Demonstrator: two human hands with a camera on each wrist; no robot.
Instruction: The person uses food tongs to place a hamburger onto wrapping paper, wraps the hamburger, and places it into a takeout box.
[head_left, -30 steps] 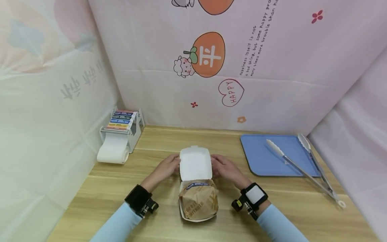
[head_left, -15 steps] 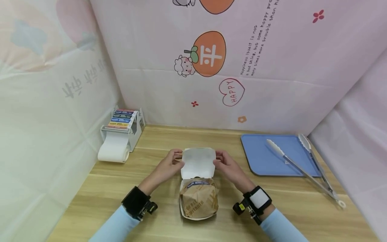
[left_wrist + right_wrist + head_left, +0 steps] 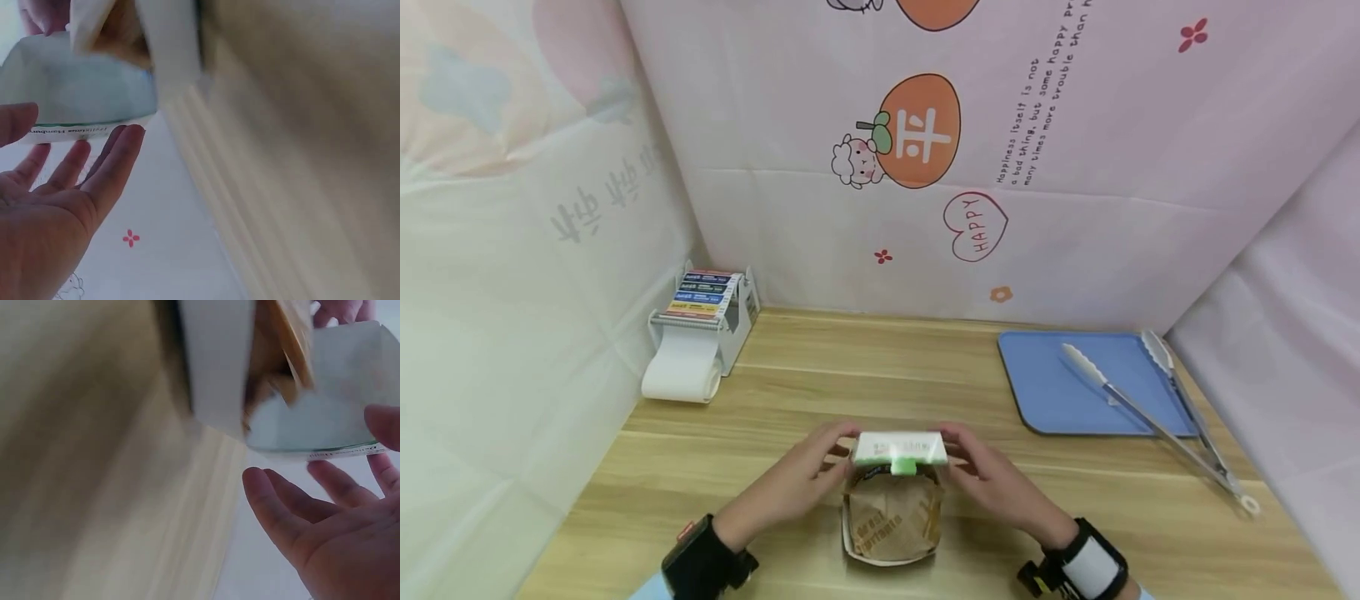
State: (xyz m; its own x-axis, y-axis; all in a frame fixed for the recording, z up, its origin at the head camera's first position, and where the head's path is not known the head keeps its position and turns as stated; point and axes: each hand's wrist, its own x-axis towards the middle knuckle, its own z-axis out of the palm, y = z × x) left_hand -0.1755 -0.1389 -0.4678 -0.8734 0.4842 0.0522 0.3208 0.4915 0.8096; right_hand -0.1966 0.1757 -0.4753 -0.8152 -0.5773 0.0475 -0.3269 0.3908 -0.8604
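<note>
A burger in printed brown paper [image 3: 891,518] sits in the base of a white burger box [image 3: 880,562] at the table's near middle. The hinged lid [image 3: 901,450] stands half folded over it, its green front tab [image 3: 903,467] towards me. My left hand [image 3: 805,471] holds the lid's left side, and my right hand [image 3: 996,483] holds the right side. In the left wrist view, thumb and fingertips [image 3: 128,137] lie on either side of the lid wall [image 3: 69,131]. The right wrist view has the right thumb [image 3: 382,425] across the lid's rim, fingers outside it.
A label dispenser [image 3: 700,325] with coloured label rolls stands at the back left. On the right, a blue tray [image 3: 1052,392] has metal tongs [image 3: 1150,425] lying across it and over its near edge. Printed cloth [image 3: 797,242] walls the table's back and sides.
Both hands have swung the lid up from its laid-back position and forward over the wrapped burger. The lid's outer face and green tab have come into view. Box base, tray and tongs stay put.
</note>
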